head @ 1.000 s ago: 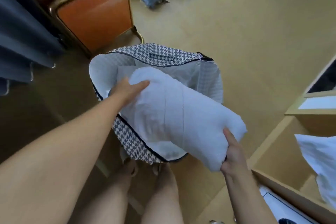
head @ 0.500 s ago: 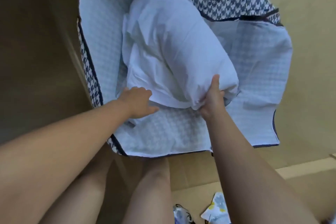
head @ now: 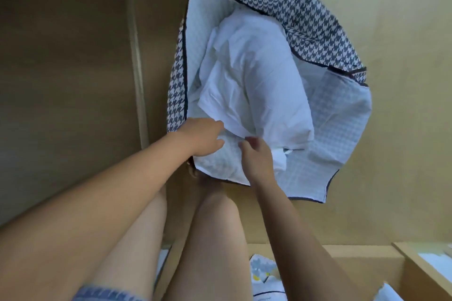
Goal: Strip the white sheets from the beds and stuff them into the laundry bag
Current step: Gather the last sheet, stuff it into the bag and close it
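The houndstooth laundry bag (head: 315,19) stands open on the floor in front of my legs, its pale lining showing. A bundled white sheet (head: 256,76) lies inside it, filling the middle. My left hand (head: 203,137) is at the bag's near left side, fingers curled onto the lining just below the sheet's edge. My right hand (head: 256,156) sits close beside it at the near wall, thumb up and fingers curled on a fold of the lining. A small white end of the sheet shows to the right of that hand.
Tan flooring (head: 391,129) surrounds the bag. A dark brown panel (head: 68,68) runs along the left. A wooden bed frame (head: 367,252) with patterned cloth (head: 264,269) lies at the bottom right. My bare legs (head: 208,239) stand just behind the bag.
The sheet bundle has gone from above the rim down into the bag. My right hand has let go of it and drawn back to the near wall beside my left hand.
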Tool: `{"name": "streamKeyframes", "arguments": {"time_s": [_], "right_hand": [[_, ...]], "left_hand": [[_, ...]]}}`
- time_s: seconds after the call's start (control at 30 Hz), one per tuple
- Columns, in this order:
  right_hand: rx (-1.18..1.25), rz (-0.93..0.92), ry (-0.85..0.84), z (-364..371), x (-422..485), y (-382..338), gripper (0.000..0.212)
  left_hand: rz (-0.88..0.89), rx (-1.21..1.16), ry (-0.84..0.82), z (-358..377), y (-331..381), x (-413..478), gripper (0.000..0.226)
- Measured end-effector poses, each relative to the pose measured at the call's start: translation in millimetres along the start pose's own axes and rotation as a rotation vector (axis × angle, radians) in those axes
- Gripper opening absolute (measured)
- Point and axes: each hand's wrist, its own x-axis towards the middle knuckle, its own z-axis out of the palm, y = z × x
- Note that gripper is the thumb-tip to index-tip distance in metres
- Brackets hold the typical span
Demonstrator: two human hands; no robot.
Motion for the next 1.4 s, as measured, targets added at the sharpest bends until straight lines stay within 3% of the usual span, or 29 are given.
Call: {"name": "streamKeyframes", "arguments": {"time_s": [0.17,0.43,0.87,1.13,1.3,1.4], "right_hand": [[-0.195,-0.208,-0.114,29.3,-50.2,-69.4,0.024],[-0.712,-0.561,-0.276,133.7,-175.5,-139.7,0.023],[-1.042,-0.958,-0.516,414.3,-388.1,-62.5,0.022],[-1.385,-1.166,-0.695,567.4,-447.9,-37.6,0.025],[-1.571,-1.274,-0.827,659.6,-460.8,-44.9,0.032],[-1.739,-1.442,-0.887,718.3,-470.4,-56.6,0.034]], "left_hand": [[-0.148,-0.319,0.148,-29.2,-38.7,-77.1,0.025],[-0.419,-0.692,0.478,2.8,-121.3,-259.9,0.035],[-0.781,-1.047,0.754,233.4,-304.0,-534.3,0.041],[-0.979,-1.421,0.992,336.1,-374.9,-610.7,0.023],[-1.045,-1.560,1.036,350.6,-427.7,-627.1,0.029],[-1.082,-1.699,1.089,359.5,-467.8,-631.2,0.036]]}}
